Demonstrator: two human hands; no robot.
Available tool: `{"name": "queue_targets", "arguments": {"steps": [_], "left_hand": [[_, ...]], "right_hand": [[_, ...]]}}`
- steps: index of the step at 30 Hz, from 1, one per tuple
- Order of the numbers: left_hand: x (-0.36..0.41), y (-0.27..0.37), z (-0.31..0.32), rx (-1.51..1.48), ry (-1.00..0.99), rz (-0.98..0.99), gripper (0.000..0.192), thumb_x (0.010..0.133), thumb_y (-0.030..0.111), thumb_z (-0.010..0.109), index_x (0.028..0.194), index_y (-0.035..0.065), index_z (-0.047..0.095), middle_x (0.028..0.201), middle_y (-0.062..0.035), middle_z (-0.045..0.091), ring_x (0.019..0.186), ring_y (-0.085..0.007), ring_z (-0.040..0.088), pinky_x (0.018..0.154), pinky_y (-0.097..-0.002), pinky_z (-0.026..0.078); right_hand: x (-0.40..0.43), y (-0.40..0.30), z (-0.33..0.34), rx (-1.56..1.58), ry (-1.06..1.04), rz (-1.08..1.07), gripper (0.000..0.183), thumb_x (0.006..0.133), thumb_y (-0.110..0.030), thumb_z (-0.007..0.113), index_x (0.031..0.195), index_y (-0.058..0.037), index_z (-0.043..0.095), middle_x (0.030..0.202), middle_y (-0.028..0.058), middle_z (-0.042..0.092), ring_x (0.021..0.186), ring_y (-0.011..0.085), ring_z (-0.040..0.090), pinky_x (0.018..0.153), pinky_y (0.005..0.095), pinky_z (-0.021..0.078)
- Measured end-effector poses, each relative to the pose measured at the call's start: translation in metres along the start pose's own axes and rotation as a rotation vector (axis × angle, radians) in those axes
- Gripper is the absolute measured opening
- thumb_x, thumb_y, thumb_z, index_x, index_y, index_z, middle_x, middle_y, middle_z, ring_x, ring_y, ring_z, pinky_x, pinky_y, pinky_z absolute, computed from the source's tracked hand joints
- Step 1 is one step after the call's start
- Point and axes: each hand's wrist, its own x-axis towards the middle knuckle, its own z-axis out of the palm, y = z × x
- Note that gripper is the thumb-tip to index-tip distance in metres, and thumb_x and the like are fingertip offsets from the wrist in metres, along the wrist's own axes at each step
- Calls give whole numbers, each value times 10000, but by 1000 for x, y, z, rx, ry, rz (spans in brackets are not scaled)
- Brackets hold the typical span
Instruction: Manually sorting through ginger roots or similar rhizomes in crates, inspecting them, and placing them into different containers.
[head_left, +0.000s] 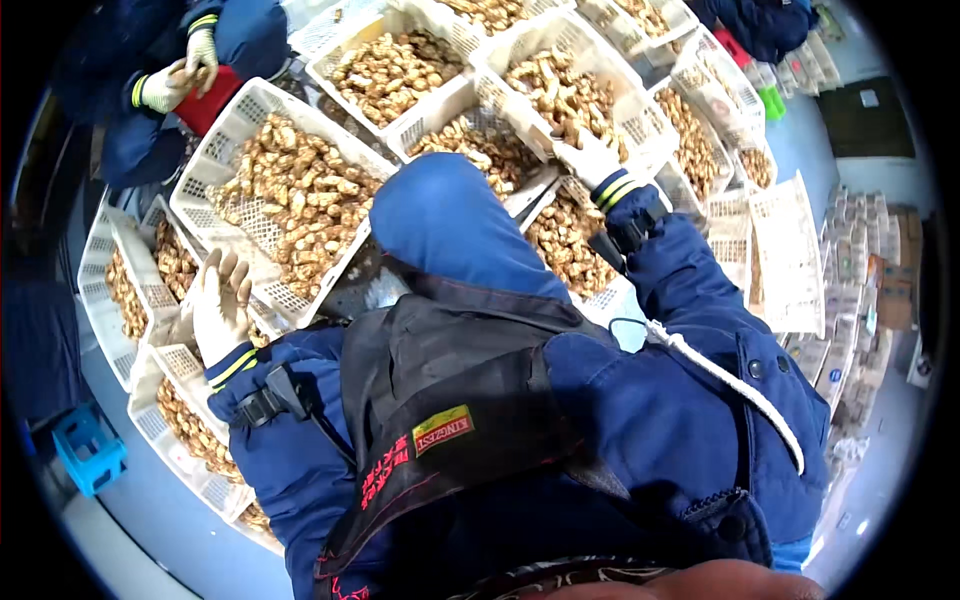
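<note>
My left hand (220, 301), in a pale glove with brown-stained fingers, is raised by the near left corner of a large white perforated plastic crate (351, 264). Its fingers are apart and nothing is in them. Tan and brown mushrooms (300, 184) lie heaped in that crate, with part of its floor showing. My right hand (590, 157), gloved too, reaches over the near wall of another white crate (511, 105). Its fingertips are at the mushrooms (566, 94) there; whether they grip one is unclear. Below that wrist more mushrooms (570, 244) fill a crate partly hidden by my knee.
More mushroom crates (180, 367) curve around me on both sides. A gloved co-worker (176, 82) sits at upper left; another person (757, 26) is at upper right. A blue plastic stool (90, 450) stands at lower left. Stacked containers (847, 300) line the right.
</note>
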Motion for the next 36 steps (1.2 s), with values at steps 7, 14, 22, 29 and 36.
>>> {"name": "queue_targets", "arguments": {"steps": [7, 14, 22, 29, 36], "left_hand": [[9, -18, -20, 179, 62, -23, 490, 907, 268, 550, 1303, 21, 403, 1176, -132, 545, 1017, -221, 569, 843, -313, 466], [14, -28, -32, 266, 63, -59, 503, 902, 276, 559, 1303, 21, 398, 1133, -107, 563, 963, -211, 580, 817, -311, 469], [5, -38, -11, 262, 82, -42, 509, 899, 270, 550, 1301, 6, 383, 1188, -170, 513, 1034, -267, 538, 858, -351, 458], [2, -32, 2, 17, 54, 52, 467, 889, 233, 572, 1281, 24, 431, 1122, -109, 572, 980, -236, 582, 840, -336, 480], [9, -21, -8, -538, 94, 132, 337, 905, 137, 533, 1213, 3, 507, 1098, -135, 597, 985, -244, 595, 813, -327, 527]], "right_hand": [[-91, 79, 30, 665, -141, 622, 348, 833, -118, 609, 1157, -14, 534, 953, 100, 659, 723, 155, 607, 615, 278, 490], [-72, 85, 43, 1106, -359, 506, 530, 834, -13, 556, 1316, 8, 336, 1132, 133, 565, 896, 208, 606, 700, 310, 524], [-32, 110, 64, 632, -347, 378, 522, 823, -127, 614, 1257, 67, 399, 1140, 166, 567, 982, 216, 587, 813, 298, 482], [42, 30, 43, 87, -295, 164, 577, 831, -260, 593, 1315, -4, 412, 1175, 191, 565, 1078, 233, 548, 895, 309, 439], [92, -174, 76, -109, -434, -340, 409, 878, -215, 537, 1240, -26, 509, 1168, 132, 591, 1098, 205, 554, 943, 286, 421]]}}
